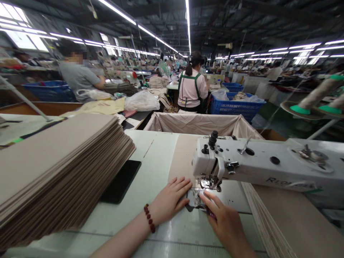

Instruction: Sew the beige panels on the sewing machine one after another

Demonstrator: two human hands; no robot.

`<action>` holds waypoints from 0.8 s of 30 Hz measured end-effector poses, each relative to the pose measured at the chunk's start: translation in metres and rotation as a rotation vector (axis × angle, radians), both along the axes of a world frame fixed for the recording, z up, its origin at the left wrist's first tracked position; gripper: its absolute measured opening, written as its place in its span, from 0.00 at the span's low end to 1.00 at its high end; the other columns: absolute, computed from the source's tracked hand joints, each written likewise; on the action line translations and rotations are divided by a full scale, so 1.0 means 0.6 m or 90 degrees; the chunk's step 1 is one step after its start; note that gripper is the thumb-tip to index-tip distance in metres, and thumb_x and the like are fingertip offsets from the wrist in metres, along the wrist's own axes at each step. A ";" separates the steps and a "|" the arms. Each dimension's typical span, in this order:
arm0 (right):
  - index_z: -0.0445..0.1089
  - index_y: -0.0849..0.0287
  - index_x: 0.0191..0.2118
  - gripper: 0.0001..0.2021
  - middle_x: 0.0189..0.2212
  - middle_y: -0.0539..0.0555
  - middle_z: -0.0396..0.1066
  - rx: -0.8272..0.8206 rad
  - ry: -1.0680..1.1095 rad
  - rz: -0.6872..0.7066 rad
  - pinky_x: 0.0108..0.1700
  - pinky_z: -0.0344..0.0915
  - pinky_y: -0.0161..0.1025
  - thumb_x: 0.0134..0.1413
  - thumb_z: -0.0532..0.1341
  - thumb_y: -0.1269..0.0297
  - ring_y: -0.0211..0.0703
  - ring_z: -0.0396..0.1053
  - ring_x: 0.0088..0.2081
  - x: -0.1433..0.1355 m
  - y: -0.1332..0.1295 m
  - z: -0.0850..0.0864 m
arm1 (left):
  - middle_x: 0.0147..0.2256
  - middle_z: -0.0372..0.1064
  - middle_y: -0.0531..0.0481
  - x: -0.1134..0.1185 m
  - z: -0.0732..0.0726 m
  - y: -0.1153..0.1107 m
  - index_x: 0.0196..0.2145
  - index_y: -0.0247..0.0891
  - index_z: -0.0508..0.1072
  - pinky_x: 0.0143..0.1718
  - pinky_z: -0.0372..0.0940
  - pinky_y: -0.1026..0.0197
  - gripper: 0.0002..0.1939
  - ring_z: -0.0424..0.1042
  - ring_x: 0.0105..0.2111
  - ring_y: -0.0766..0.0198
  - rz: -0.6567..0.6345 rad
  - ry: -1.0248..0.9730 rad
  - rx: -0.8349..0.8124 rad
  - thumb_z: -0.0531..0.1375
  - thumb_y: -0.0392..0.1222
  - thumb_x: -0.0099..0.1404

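Note:
A beige fabric panel (179, 157) lies under the head of a white sewing machine (258, 161) and runs back across the table. My left hand (174, 197) rests flat on the panel's near end, fingers stretched out, just left of the presser foot (206, 183). Close to the needle plate (195, 200), my right hand (224, 218) has its index and middle fingertips by the foot. Its other fingers curl under the palm around a small dark reddish object (211, 214), mostly hidden, whose kind I cannot make out.
A tall stack of beige panels (61, 150) stands at left, with a black phone-like slab (120, 182) beside it. More panels (292, 215) lie at right under the machine arm. Behind the table are a cloth-lined bin (193, 123), a blue basket (236, 107) and two co-workers.

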State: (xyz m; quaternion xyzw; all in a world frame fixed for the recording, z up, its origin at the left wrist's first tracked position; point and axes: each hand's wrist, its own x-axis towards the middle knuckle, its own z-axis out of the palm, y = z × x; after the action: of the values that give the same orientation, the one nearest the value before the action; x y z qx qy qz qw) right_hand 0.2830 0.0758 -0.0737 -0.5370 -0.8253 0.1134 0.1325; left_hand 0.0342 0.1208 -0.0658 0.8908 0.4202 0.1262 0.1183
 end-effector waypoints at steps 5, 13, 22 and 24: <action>0.56 0.42 0.62 0.33 0.62 0.46 0.58 0.001 0.004 0.002 0.43 0.71 0.42 0.53 0.55 0.78 0.44 0.73 0.46 0.001 0.001 -0.002 | 0.66 0.48 0.49 0.003 -0.005 0.012 0.67 0.45 0.49 0.65 0.46 0.45 0.29 0.49 0.65 0.54 0.008 -0.005 0.012 0.51 0.50 0.73; 0.56 0.41 0.62 0.33 0.62 0.46 0.59 0.018 0.009 0.003 0.43 0.71 0.41 0.52 0.56 0.78 0.44 0.73 0.45 0.001 0.003 -0.008 | 0.66 0.48 0.51 0.004 -0.002 0.012 0.68 0.47 0.47 0.65 0.45 0.47 0.30 0.47 0.65 0.55 0.013 -0.010 0.019 0.51 0.51 0.73; 0.56 0.43 0.62 0.33 0.62 0.46 0.59 -0.001 0.013 0.000 0.45 0.70 0.42 0.54 0.55 0.79 0.44 0.71 0.48 -0.001 -0.001 0.002 | 0.65 0.51 0.51 0.004 0.000 0.011 0.66 0.47 0.51 0.65 0.45 0.47 0.27 0.49 0.65 0.56 0.016 -0.015 0.017 0.52 0.48 0.73; 0.57 0.43 0.62 0.33 0.62 0.47 0.59 0.010 0.020 -0.005 0.46 0.69 0.42 0.53 0.55 0.79 0.44 0.70 0.49 -0.001 -0.002 -0.001 | 0.65 0.50 0.51 0.004 0.001 0.011 0.66 0.47 0.51 0.65 0.45 0.47 0.27 0.48 0.65 0.56 0.017 -0.016 0.020 0.52 0.47 0.73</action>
State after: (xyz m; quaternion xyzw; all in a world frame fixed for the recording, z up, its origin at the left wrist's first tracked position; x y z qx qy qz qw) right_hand 0.2825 0.0744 -0.0743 -0.5373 -0.8219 0.1151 0.1500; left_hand 0.0367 0.1271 -0.0654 0.8853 0.4283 0.1456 0.1078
